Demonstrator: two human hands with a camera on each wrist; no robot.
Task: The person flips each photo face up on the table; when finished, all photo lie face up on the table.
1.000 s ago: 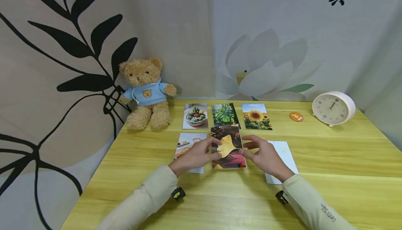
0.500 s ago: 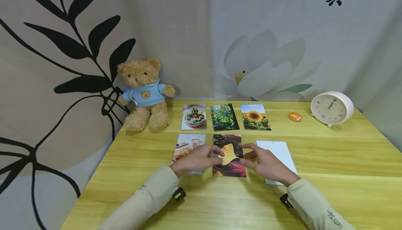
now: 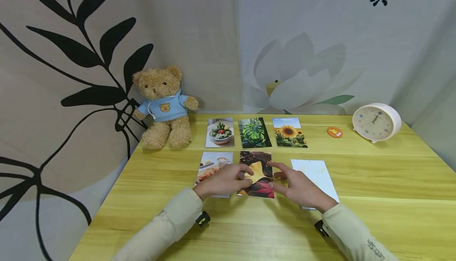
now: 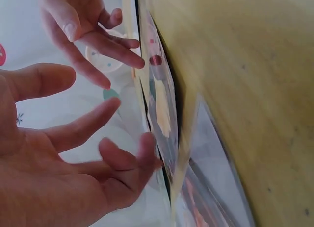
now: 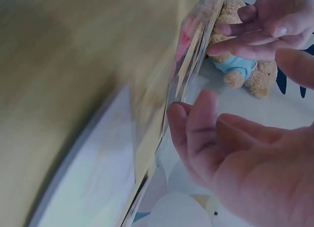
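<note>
A photo card with a yellow leaf (image 3: 257, 170) lies at the middle of the front row, between both hands. My left hand (image 3: 226, 180) is at its left side, thumb and index finger reaching over that edge; in the left wrist view its lower fingers (image 4: 147, 148) bend towards the card. Along the right edge, my right hand (image 3: 297, 185) has its thumb and index finger spread, fingertips right at the border. A croissant-and-coffee card (image 3: 208, 170) lies partly under my left forearm in the head view. A blank white card (image 3: 316, 178) is partly hidden behind my right hand.
Behind are a succulent bowl card (image 3: 220, 132), a green leaf card (image 3: 254, 132) and a sunflower card (image 3: 290, 132). A teddy bear (image 3: 164, 110) sits at the back left. An orange badge (image 3: 335, 132) and a white clock (image 3: 376, 123) stand right on the wooden table (image 3: 228, 233).
The yellow leaf card came towards me, off the green leaf card it overlapped, then shifted slightly left and back. My right hand moved a little left with it; my left hand barely moved.
</note>
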